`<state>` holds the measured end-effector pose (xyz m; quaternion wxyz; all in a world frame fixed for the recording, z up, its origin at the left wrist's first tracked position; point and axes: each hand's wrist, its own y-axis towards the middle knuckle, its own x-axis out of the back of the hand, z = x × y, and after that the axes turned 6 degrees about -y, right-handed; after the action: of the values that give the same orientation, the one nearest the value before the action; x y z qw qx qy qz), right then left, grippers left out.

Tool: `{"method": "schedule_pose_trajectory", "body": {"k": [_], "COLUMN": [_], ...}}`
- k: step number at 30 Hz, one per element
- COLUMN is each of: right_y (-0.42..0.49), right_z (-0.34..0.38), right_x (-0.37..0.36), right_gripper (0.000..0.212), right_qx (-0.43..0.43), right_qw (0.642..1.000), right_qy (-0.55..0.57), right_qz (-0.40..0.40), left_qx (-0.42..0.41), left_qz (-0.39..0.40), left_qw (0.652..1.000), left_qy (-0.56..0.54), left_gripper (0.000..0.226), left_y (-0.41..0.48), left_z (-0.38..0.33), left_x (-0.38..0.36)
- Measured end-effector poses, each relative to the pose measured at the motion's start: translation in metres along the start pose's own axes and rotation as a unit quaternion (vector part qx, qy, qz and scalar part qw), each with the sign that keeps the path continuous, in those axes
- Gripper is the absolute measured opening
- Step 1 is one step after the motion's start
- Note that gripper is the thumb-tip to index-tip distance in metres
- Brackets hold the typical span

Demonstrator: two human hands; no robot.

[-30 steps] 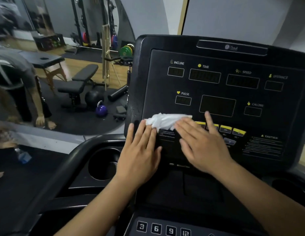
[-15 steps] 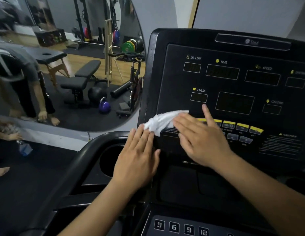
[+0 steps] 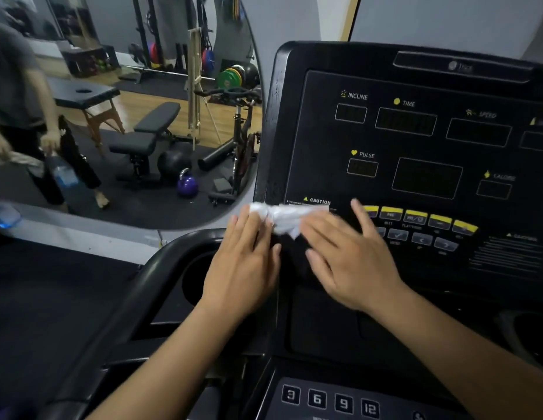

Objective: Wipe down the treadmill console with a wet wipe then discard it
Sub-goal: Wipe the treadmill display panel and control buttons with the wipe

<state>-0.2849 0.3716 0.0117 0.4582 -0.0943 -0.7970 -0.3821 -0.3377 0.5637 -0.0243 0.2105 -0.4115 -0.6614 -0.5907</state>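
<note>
- We are viewing a crumpled white wet wipe (image 3: 283, 218) lying against the lower left corner of the black treadmill console (image 3: 312, 147), just below a CAUTION label (image 3: 317, 201).
- We are pressing the left hand (image 3: 244, 265) onto the wipe's left end; its grip is apart, fingers straight and close together.
- We are laying the right hand (image 3: 352, 262) over the wipe's right end; its grip is likewise apart, fingers spread flat, the outline blurring.
- One right finger is lying just beside the row of yellow buttons (image 3: 421, 218).
- A round cup holder (image 3: 194, 280) is sitting left of the left hand.
- A wall mirror (image 3: 127, 204) is reflecting a weight bench (image 3: 149, 131) and a purple kettlebell (image 3: 187, 185).
</note>
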Motion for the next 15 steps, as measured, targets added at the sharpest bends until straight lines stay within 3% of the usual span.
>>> {"method": "schedule_pose_trajectory", "body": {"k": [5, 11, 15], "right_y": [0.048, -0.014, -0.006], "right_z": [0.012, 0.02, 0.007], "right_x": [0.007, -0.001, 0.004], "right_gripper": [0.044, 0.042, 0.034], "right_qx": [-0.091, 0.0, -0.018], "right_qw": [0.996, 0.999, 0.999], "right_qy": [-0.003, -0.036, -0.043], "right_qz": [-0.02, 0.019, 0.006], "left_qx": [-0.002, -0.053, -0.039], "left_qz": [-0.021, 0.007, 0.019], "left_qw": [0.999, 0.998, 0.999], "left_qy": [-0.029, -0.036, -0.003], "left_gripper": [0.049, 0.041, 0.042], "left_y": [0.045, -0.02, -0.014], "left_z": [-0.002, -0.005, -0.007], "left_x": [0.006, -0.011, -0.006]}}
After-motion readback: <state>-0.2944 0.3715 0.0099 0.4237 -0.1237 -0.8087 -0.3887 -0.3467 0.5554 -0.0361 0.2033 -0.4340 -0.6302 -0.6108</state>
